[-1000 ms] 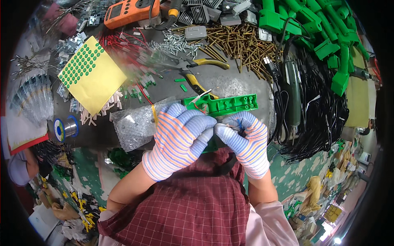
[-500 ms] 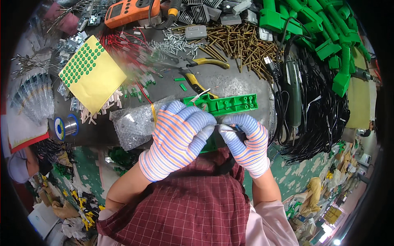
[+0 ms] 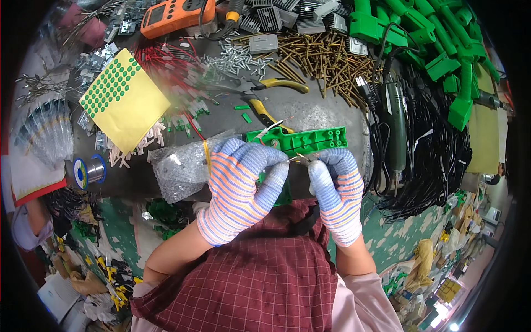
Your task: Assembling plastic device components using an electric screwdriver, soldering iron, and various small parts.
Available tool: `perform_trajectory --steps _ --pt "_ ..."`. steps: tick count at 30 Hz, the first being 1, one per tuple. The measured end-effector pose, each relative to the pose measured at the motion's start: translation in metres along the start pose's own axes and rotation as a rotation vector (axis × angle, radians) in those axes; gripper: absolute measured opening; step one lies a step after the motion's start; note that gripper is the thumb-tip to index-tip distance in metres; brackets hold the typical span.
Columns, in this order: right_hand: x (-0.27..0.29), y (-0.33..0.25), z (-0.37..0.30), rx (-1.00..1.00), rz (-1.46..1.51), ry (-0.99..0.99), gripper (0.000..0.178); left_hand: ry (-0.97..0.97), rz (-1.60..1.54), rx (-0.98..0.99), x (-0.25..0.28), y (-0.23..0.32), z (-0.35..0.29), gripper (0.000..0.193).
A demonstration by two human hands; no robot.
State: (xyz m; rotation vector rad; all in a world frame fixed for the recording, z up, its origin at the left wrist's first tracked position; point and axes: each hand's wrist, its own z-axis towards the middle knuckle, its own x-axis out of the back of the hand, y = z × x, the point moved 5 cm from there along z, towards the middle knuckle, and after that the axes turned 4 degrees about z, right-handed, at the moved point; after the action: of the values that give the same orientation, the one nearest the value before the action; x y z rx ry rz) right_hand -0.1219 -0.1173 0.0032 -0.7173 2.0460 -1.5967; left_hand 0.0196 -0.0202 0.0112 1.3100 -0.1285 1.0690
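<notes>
In front of the green plastic housing [image 3: 315, 141], my two gloved hands meet over the bench. My left hand [image 3: 238, 185] is closed in a pinch, thumb against forefinger. My right hand [image 3: 338, 191] also pinches, a small gap to the right of it. Thin wire [image 3: 299, 159] with a bare, brass-coloured end shows between the fingertips; the rest of it is hidden in the gloves. The housing lies open side up, with a white wire [image 3: 272, 128] sticking out of its left part. More green plastic shows below my left fingers.
Yellow-handled pliers [image 3: 265, 113] lie behind the housing. Left are a bubble-wrap piece [image 3: 180, 169], a yellow sticker sheet [image 3: 130, 110] and a solder spool [image 3: 91, 170]. Brass-coloured screws [image 3: 326, 61] are heaped behind. To the right lie a green corded tool [image 3: 395, 124] and black cables [image 3: 431, 160].
My right hand has shifted slightly right, away from my left. The brass-coloured wire end now shows between them. The housing and bench items have stayed put.
</notes>
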Motion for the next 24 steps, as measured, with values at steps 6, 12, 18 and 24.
perform_trajectory --steps 6,12,18,24 --pt "-0.002 -0.009 0.003 0.085 -0.332 -0.013 0.027 0.063 -0.005 0.013 0.001 -0.002 -0.003 0.013" --pt "-0.007 -0.003 0.003 -0.185 0.008 0.058 0.019 0.063 -0.039 -0.002 0.002 -0.002 -0.002 0.013" --pt "-0.022 -0.005 0.000 -0.199 0.066 -0.049 0.011 0.118 -0.052 -0.036 0.003 -0.001 -0.001 0.014" --pt "-0.026 -0.005 0.001 -0.112 0.125 -0.053 0.011 0.067 -0.061 0.018 0.002 -0.002 -0.003 0.018"
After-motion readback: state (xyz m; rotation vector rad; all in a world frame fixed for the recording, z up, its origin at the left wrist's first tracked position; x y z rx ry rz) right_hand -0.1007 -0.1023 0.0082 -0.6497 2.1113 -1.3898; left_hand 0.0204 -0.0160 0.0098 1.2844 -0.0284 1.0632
